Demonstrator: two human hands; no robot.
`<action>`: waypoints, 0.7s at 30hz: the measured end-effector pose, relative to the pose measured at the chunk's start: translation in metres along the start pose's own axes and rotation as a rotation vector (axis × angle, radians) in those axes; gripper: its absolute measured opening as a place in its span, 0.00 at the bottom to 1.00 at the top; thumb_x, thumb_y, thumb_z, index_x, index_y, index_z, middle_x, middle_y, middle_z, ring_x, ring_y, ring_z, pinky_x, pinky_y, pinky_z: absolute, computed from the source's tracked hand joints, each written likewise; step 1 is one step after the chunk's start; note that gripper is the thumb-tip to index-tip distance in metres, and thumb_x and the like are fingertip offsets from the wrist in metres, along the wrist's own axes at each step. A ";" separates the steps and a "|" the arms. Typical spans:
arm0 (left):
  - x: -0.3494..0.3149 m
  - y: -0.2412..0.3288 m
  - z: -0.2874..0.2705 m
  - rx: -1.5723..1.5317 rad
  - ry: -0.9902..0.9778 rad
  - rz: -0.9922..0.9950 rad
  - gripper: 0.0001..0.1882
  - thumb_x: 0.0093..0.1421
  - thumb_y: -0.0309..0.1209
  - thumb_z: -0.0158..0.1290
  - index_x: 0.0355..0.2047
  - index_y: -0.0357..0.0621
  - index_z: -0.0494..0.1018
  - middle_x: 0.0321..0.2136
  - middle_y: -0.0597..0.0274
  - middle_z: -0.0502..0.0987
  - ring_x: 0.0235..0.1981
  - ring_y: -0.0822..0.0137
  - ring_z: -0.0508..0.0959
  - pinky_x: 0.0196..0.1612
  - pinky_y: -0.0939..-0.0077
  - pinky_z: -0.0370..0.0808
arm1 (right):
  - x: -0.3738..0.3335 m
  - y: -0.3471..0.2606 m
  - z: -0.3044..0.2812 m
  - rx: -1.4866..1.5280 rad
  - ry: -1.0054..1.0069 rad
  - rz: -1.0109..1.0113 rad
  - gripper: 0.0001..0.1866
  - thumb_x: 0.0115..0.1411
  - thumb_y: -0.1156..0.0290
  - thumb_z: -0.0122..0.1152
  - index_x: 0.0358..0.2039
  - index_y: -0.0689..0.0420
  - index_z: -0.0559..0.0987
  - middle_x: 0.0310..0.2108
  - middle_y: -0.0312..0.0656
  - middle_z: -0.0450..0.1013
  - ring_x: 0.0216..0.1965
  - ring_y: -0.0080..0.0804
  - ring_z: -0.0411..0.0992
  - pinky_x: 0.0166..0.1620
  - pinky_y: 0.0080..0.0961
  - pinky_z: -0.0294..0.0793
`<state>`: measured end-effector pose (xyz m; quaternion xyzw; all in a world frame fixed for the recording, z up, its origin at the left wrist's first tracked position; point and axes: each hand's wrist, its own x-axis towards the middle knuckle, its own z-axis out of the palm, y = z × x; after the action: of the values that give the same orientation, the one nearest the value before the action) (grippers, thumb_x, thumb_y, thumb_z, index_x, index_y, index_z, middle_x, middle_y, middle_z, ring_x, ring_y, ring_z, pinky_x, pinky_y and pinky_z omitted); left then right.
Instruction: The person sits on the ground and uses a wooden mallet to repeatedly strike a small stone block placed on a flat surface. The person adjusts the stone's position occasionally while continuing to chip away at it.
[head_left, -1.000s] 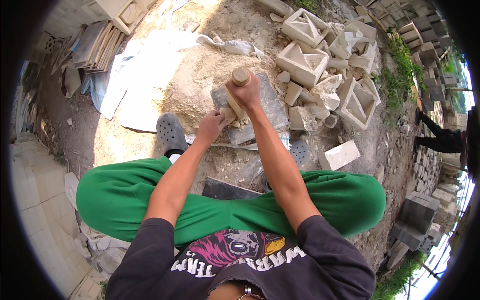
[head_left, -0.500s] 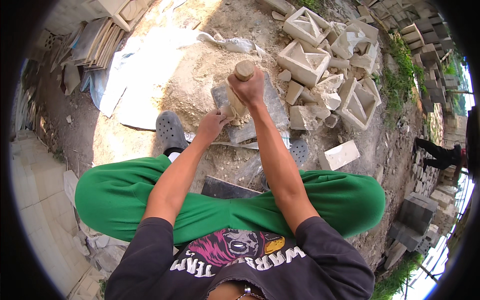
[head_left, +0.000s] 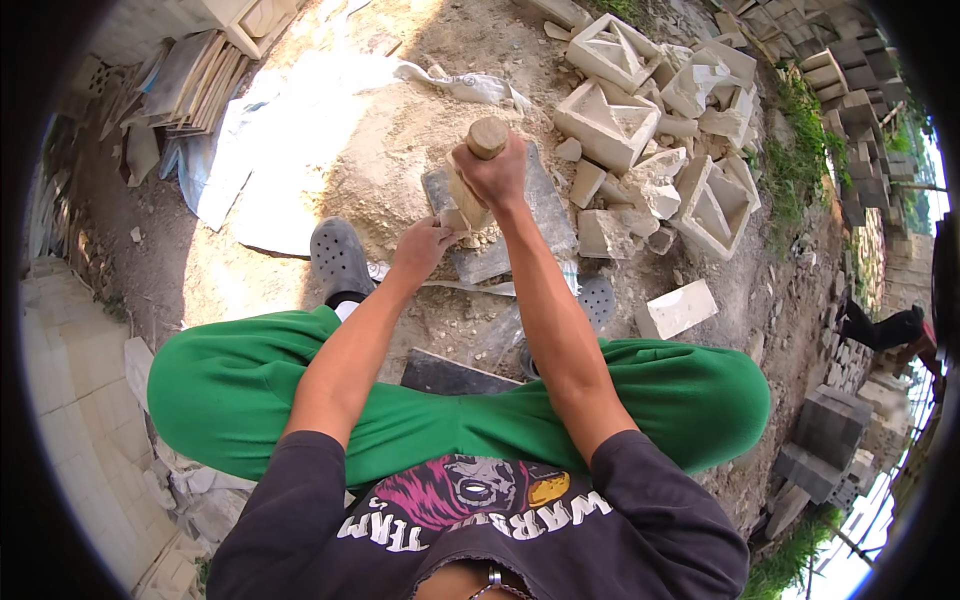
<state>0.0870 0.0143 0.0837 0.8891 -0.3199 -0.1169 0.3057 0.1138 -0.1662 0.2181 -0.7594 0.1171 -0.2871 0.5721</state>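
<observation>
My right hand is wrapped around a thick, pale wooden pounder, its round end showing above the fist. The lower part of the pounder stands over a dark grey slab scattered with pale crumbs. Beside its foot, my left hand is closed, fingertips pinching a small, flat pale piece against or very near the wood. What lies under the pounder is hidden by my hands and the tool. Sandy rubble is heaped along the slab's left side.
Broken pale blocks with triangular hollows lie piled to the right. A loose rectangular block sits nearer. Stacked boards lean at far left, by a white sheet. Another dark board lies between my feet. A person is at far right.
My hands and the pounder stay in almost the same place, the pounder's top end shifting very slightly. At far right, the person has moved a little and bends lower.
</observation>
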 end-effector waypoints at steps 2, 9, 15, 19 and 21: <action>0.001 0.004 -0.008 0.045 -0.052 -0.019 0.14 0.61 0.39 0.58 0.38 0.44 0.83 0.35 0.52 0.78 0.37 0.50 0.79 0.42 0.58 0.75 | -0.002 0.019 0.004 -0.049 -0.017 0.038 0.10 0.43 0.70 0.67 0.22 0.60 0.75 0.19 0.41 0.74 0.21 0.27 0.72 0.29 0.29 0.73; -0.006 0.001 -0.002 0.056 0.015 -0.014 0.14 0.62 0.41 0.56 0.38 0.44 0.83 0.31 0.53 0.78 0.34 0.50 0.80 0.39 0.57 0.76 | 0.018 -0.039 -0.013 0.033 -0.055 -0.007 0.09 0.44 0.71 0.66 0.23 0.60 0.75 0.19 0.39 0.75 0.22 0.24 0.73 0.29 0.26 0.73; -0.001 0.001 -0.001 0.006 0.014 -0.002 0.14 0.62 0.41 0.56 0.38 0.44 0.82 0.32 0.51 0.80 0.33 0.49 0.80 0.38 0.55 0.76 | -0.001 -0.007 0.005 -0.050 -0.107 -0.067 0.09 0.43 0.69 0.67 0.23 0.58 0.76 0.20 0.43 0.75 0.22 0.32 0.75 0.30 0.31 0.75; 0.001 0.006 -0.011 -0.020 -0.042 -0.032 0.14 0.61 0.40 0.56 0.37 0.43 0.82 0.31 0.51 0.81 0.34 0.49 0.80 0.39 0.55 0.75 | -0.003 0.011 0.013 -0.099 -0.155 0.004 0.10 0.43 0.69 0.67 0.24 0.58 0.77 0.20 0.42 0.76 0.22 0.31 0.75 0.30 0.31 0.75; 0.002 0.007 -0.012 -0.001 -0.049 -0.044 0.14 0.61 0.40 0.56 0.37 0.44 0.83 0.34 0.52 0.81 0.35 0.48 0.80 0.40 0.56 0.76 | 0.007 0.001 0.006 -0.068 -0.130 0.014 0.10 0.43 0.69 0.67 0.24 0.59 0.77 0.20 0.41 0.76 0.22 0.30 0.74 0.30 0.30 0.74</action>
<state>0.0895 0.0142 0.0972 0.8926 -0.3076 -0.1455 0.2957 0.1229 -0.1652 0.2180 -0.7946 0.0947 -0.2292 0.5542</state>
